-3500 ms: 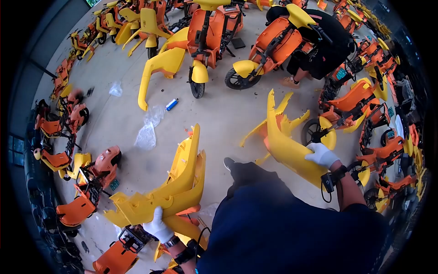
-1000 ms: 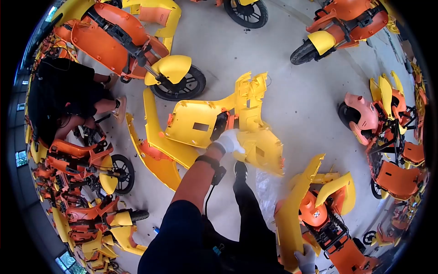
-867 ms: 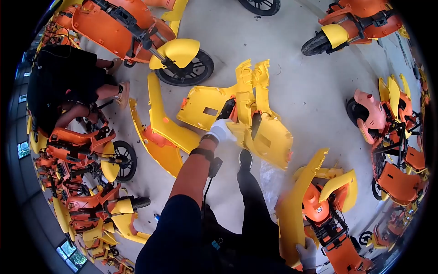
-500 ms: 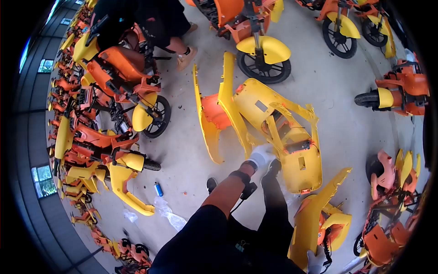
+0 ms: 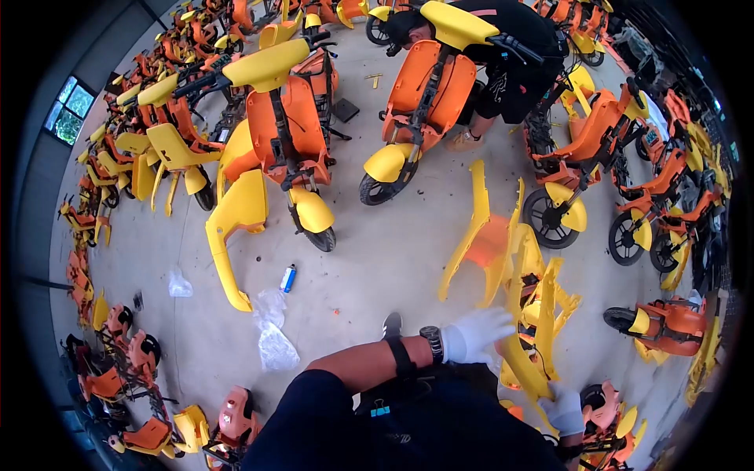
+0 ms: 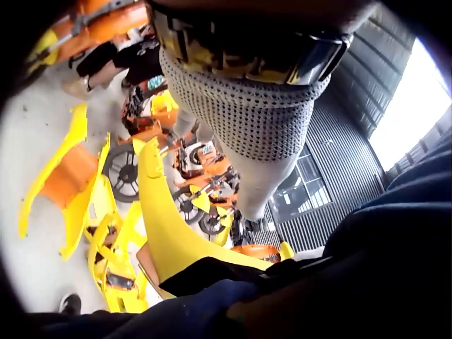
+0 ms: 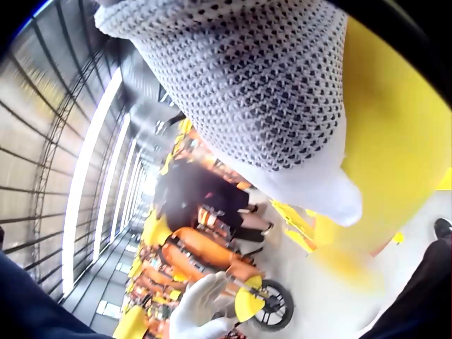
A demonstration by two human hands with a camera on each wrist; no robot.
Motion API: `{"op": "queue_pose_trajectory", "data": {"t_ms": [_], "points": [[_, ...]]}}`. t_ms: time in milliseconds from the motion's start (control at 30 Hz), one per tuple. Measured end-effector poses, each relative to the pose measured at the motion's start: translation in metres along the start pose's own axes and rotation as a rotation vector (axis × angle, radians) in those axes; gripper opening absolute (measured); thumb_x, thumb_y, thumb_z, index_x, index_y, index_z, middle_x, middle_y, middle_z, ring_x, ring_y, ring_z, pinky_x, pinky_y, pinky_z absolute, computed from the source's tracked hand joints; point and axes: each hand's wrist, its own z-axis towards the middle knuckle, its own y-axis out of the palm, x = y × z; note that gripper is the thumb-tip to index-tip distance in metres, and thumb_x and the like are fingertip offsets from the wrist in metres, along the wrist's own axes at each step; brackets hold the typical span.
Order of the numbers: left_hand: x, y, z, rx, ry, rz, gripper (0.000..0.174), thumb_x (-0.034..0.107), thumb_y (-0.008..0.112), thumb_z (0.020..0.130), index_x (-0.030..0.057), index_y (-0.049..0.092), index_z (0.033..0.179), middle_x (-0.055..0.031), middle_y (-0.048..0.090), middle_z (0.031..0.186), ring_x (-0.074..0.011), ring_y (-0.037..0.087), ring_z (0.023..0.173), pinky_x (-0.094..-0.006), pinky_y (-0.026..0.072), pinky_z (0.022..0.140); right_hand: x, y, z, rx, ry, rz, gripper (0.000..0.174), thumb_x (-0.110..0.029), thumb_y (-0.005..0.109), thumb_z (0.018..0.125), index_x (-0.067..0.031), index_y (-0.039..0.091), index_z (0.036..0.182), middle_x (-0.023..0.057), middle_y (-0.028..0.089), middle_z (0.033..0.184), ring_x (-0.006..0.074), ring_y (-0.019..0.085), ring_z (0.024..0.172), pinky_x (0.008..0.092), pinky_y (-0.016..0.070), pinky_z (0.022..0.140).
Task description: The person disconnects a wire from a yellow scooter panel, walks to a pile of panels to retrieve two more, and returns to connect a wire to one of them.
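In the head view my left hand [image 5: 475, 336], white-gloved with a watch at the wrist, reaches right with fingers extended beside a long curved yellow scooter panel [image 5: 525, 367]. The right wrist view also shows this left hand [image 7: 201, 307] with fingers apart and nothing in them. My right hand [image 5: 564, 412], also gloved, grips the panel near its lower end. Close up in the right wrist view, the right glove [image 7: 282, 141] lies along the panel's broad yellow face [image 7: 395, 120]. Behind it on the floor are a yellow cover [image 5: 528, 259], partly hidden, and a yellow-and-orange shell [image 5: 487, 239].
Scooters surround the floor, including an orange one [image 5: 424, 86] with a person in black [image 5: 518, 63] bending behind it. Plastic film [image 5: 275, 337], a blue can [image 5: 288, 278] and a bent yellow panel [image 5: 239, 212] lie on the left. A scooter wheel [image 5: 550, 218] stands beyond the shell.
My left hand has left the yellow cover, which now lies on the floor by the shell, and has come over beside the panel in my right hand. The head view has swung left.
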Motion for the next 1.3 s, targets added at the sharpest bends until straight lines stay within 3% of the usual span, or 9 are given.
{"op": "queue_pose_trajectory", "data": {"t_ms": [133,400,567,667,733,867,1067,1233,1300], "points": [[-0.003,-0.050,-0.055,0.245,-0.090,0.060,0.068,0.036,0.075,0.074,0.0068,0.050,0.130,-0.0189,0.046,0.138,-0.0395,0.041,0.130,-0.0477,0.0359,0.107,-0.113,-0.016,0.087,-0.148,-0.383,-0.213,0.034,-0.031,0.068,0.079,-0.0069,0.062,0.103,0.0179,0.065,0.082,0.0385,0.064,0.077,0.0466,0.0507,0.069],[0.009,-0.083,-0.179,0.332,-0.536,0.190,0.073,0.047,0.078,0.070,0.0065,0.054,0.127,-0.0146,0.060,0.121,-0.0337,0.053,0.117,-0.0479,0.0325,0.108,-0.311,0.030,0.172,-0.255,-1.037,-0.468,0.015,-0.015,0.058,0.083,-0.0052,0.057,0.094,0.0159,0.065,0.074,0.0353,0.067,0.072,0.0456,0.0529,0.062],[0.014,-0.106,-0.226,0.732,-0.693,0.324,0.034,0.028,0.085,0.061,0.0098,0.068,0.085,-0.0041,0.063,0.078,-0.0257,0.059,0.076,-0.0389,0.0372,0.076,-0.387,0.047,0.182,-0.182,-1.310,-0.316,0.012,-0.018,0.059,0.083,-0.0076,0.059,0.090,0.0133,0.062,0.082,0.0303,0.066,0.079,0.0413,0.0531,0.070],[0.024,-0.136,-0.262,0.894,-0.770,0.365,0.036,0.024,0.085,0.064,0.0054,0.067,0.089,-0.0095,0.062,0.079,-0.0278,0.057,0.076,-0.0405,0.0428,0.077,-0.431,0.002,0.175,0.047,-1.468,-0.123,0.028,-0.018,0.065,0.080,-0.0061,0.062,0.105,0.0120,0.062,0.090,0.0306,0.063,0.084,0.0401,0.0520,0.075],[0.015,-0.141,-0.299,1.155,-0.805,0.141,0.030,0.019,0.081,0.070,0.0001,0.066,0.088,-0.0063,0.058,0.072,-0.0208,0.055,0.070,-0.0356,0.0454,0.069,-0.443,-0.044,0.181,0.163,-1.414,0.059,0.034,-0.019,0.067,0.081,-0.0057,0.061,0.112,0.0113,0.064,0.103,0.0265,0.062,0.101,0.0377,0.0501,0.083],[0.019,-0.170,-0.372,1.579,-0.937,-0.196,0.026,0.019,0.065,0.085,-0.0041,0.061,0.074,0.0028,0.053,0.066,-0.0084,0.046,0.061,-0.0246,0.0383,0.058,-0.425,-0.067,0.236,-0.143,-0.857,0.444,0.059,-0.015,0.067,0.082,-0.0051,0.048,0.137,0.0123,0.061,0.121,0.0226,0.057,0.116,0.0359,0.0411,0.103],[-0.004,-0.200,-0.451,1.635,-0.514,-0.436,0.037,0.026,0.053,0.093,0.0053,0.046,0.064,-0.0030,0.051,0.059,-0.0149,0.044,0.055,-0.0319,0.0402,0.061,-0.445,0.028,0.253,-0.479,-0.766,0.849,0.103,-0.053,0.078,0.069,-0.0041,0.033,0.148,0.0167,0.042,0.144,0.0290,0.040,0.135,0.0426,0.0301,0.113],[-0.038,-0.263,-0.443,1.437,-0.204,-0.557,0.046,0.040,0.038,0.103,0.0093,0.045,0.069,-0.0011,0.042,0.058,-0.0157,0.041,0.060,-0.0336,0.0400,0.068,-0.510,0.044,0.247,-0.525,-0.865,1.012,0.086,-0.076,0.056,0.078,0.0002,0.055,0.118,0.0148,0.060,0.113,0.0257,0.059,0.104,0.0378,0.0449,0.094],[-0.056,-0.286,-0.438,1.375,-0.155,-0.629,0.045,0.041,0.047,0.099,0.0069,0.050,0.070,-0.0030,0.048,0.057,-0.0171,0.044,0.056,-0.0350,0.0403,0.070,-0.527,0.043,0.252,-0.432,-0.908,1.130,0.075,-0.076,0.050,0.081,-0.0024,0.054,0.095,0.0098,0.058,0.090,0.0221,0.057,0.082,0.0343,0.0463,0.080]]}}
